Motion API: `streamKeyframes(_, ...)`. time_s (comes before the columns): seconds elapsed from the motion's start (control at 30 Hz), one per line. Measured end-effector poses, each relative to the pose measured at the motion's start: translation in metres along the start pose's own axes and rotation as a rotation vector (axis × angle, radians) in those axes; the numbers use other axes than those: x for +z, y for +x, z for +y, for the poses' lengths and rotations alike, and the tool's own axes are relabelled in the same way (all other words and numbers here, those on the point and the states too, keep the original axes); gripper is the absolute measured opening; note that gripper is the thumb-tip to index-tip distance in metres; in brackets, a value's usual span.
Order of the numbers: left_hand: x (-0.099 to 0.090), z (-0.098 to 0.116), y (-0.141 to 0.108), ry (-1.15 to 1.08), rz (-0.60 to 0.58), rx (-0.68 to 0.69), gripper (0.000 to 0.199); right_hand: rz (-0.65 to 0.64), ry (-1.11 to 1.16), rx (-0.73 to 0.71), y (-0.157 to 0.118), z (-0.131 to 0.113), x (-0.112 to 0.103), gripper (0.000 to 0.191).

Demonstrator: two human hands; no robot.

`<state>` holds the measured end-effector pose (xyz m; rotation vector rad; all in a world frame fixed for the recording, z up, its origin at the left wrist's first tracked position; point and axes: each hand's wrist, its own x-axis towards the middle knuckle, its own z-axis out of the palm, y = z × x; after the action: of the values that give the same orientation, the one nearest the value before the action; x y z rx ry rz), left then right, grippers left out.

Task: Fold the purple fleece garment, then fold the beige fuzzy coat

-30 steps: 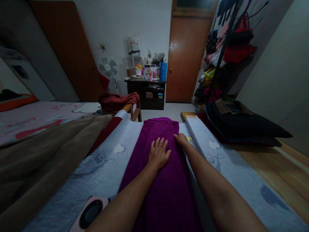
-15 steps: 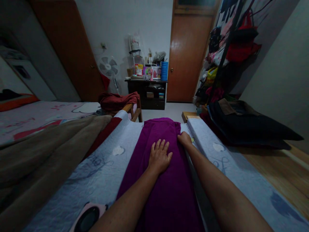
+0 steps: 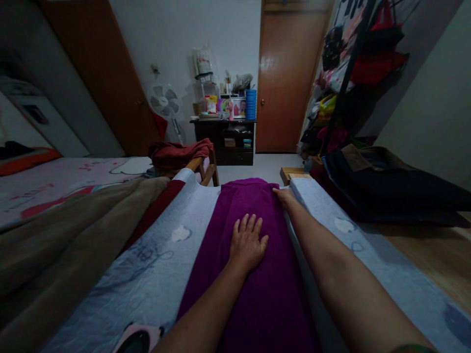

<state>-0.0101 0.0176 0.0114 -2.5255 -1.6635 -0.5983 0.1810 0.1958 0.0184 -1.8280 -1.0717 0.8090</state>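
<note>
A long purple cloth (image 3: 257,304) lies spread lengthwise on the pale blue patterned bed cover (image 3: 147,274). My left hand (image 3: 248,243) rests flat on the middle of the cloth, palm down with fingers apart. At the cloth's far right corner is my right hand (image 3: 284,196), its fingers closed on the purple edge. The far end of the cloth reaches the bed's far edge.
A brown blanket (image 3: 73,235) covers the left side. Folded dark clothes (image 3: 390,186) are stacked at the right. Near the bottom lies a pink object with a dark round face (image 3: 138,339). Beyond are a fan (image 3: 165,102) and a black cabinet (image 3: 209,139).
My right hand has moved farther away along the cloth's right edge, up to the corner. My left hand stays flat on the cloth. The view has shifted slightly.
</note>
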Motion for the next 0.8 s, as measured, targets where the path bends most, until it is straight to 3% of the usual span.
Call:
streamKeyframes(0.3, 0.001, 0.0, -0.001, -0.011, 0.009, -0.001, 0.054, 0.108, -0.387, -0.092, 0.012, -0.001, 0.002, 0.034)
streamKeyframes(0.47, 0.002, -0.001, -0.001, -0.012, 0.018, -0.003, 0.054, 0.112, -0.522, -0.145, -0.003, 0.007, 0.007, 0.039)
streamKeyframes(0.57, 0.001, 0.0, -0.001, -0.015, 0.014, 0.0, 0.054, 0.198, -0.565, -0.192, -0.016, 0.002, 0.003, 0.049)
streamKeyframes(0.67, 0.0, 0.0, -0.001, -0.018, 0.014, -0.003, 0.054, 0.276, -0.61, -0.334, -0.03, -0.006, 0.001, 0.044)
streamKeyframes(0.8, 0.0, 0.0, -0.001, -0.025, 0.026, 0.001, 0.054, 0.091, -0.714, -0.535, -0.045, -0.006, 0.012, 0.043)
